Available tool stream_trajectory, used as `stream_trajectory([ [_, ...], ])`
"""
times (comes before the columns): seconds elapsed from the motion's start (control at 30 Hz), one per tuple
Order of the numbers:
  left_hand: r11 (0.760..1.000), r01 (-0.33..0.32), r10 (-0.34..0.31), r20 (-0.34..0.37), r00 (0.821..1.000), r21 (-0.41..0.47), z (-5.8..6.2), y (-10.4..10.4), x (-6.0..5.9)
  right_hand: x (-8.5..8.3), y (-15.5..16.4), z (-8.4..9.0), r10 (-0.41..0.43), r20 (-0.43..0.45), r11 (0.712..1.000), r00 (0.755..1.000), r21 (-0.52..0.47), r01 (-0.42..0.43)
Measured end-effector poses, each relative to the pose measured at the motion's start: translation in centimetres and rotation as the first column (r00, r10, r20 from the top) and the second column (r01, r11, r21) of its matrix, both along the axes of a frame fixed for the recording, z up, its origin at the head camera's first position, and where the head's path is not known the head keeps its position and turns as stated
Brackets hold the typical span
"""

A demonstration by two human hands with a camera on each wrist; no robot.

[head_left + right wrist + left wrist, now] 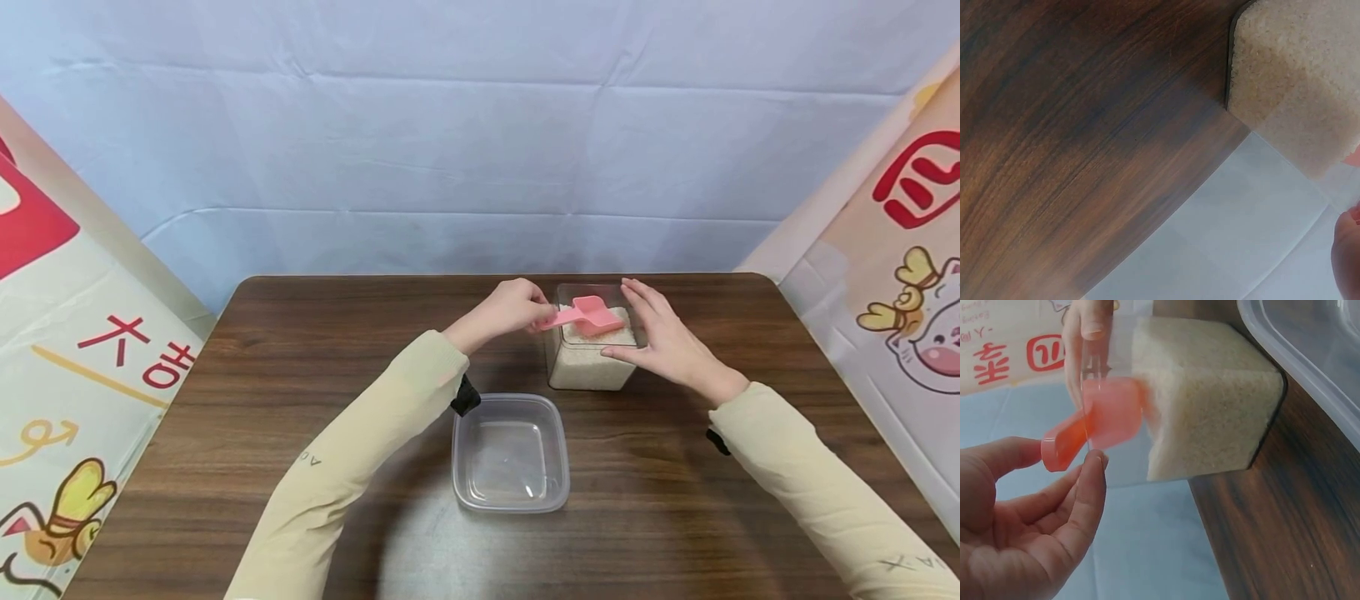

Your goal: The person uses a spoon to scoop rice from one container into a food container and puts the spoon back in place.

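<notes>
A clear, squarish container point(592, 371) of white rice stands toward the back of the table. A pink scoop point(597, 314) sits at its mouth, bowl over the rice point(1216, 394) and handle sticking out past the left rim. My left hand point(521, 304) pinches the end of that handle between thumb and fingers; in the left wrist view one fingertip lies by the container's wall. My right hand point(667, 337) spans the container's right side, thumb at the front rim and fingers at the back. Only a bit of this hand point(1347, 256) shows in the right wrist view.
A shallow clear plastic box point(510, 454) without a lid stands nearer me, left of the rice container. Both rest on a dark wood-grain table point(322, 350). A pale cloth point(450, 142) hangs behind it, with printed sheets point(892, 250) at the sides.
</notes>
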State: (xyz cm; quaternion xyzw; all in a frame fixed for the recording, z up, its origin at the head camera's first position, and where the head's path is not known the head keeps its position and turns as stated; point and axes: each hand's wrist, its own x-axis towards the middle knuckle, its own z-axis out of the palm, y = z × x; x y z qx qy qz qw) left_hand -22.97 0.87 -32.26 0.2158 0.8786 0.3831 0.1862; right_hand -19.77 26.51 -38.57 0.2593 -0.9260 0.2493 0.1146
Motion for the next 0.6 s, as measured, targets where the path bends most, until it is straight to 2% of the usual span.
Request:
stream_trajectory([
  [0.3,0.997,-0.067,0.065,0.084,0.994,0.025,-0.1,0.6,-0.5,0.0,0.1,0.0,-0.002,-0.001,1.000,1.000,-0.001,0.002],
  [0.6,0.991,-0.131,0.122,0.184,0.975,0.037,0.4,1.3,-0.5,0.0,0.1,0.1,-0.003,0.010,1.000,1.000,0.004,0.003],
])
